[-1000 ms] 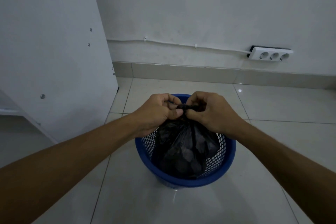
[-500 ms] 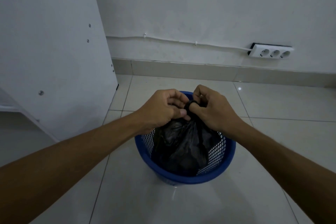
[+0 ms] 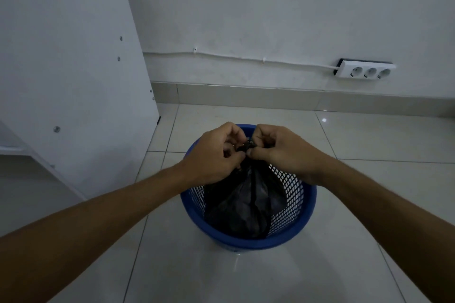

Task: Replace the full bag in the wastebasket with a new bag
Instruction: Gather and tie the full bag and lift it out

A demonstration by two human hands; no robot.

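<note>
Down on the pale tiled floor (image 3: 246,278) stands a blue wastebasket (image 3: 248,241) with white mesh walls, and a black bag (image 3: 248,204) sits inside it, its plastic drawn up into a narrow neck above the rim. Both of the person's bare hands meet at that neck. The left hand (image 3: 214,155) is curled with its fingertips pinched on the gathered plastic, and the right hand (image 3: 283,150) is clenched on the same bunch from the other side, thumb pressed close to the left hand's fingers. Between them only a small dark twist of plastic shows (whether it is a finished knot or just a twisted bunch cannot be told, since the fingers cover most of it). The hands and wrists also hide the far rim of the wastebasket and the upper part of the bag, and what fills the bag cannot be made out through the dark, creased plastic. The lower base of the wastebasket is hidden behind its own near rim. Both forearms run out of the picture at the bottom corners. A white panel (image 3: 69,69) with a few small screws stands to the left, cut off by the edge, and a white three-socket power strip (image 3: 366,72) sits on the wall at the right, its cable (image 3: 234,56) clipped along the wall.
</note>
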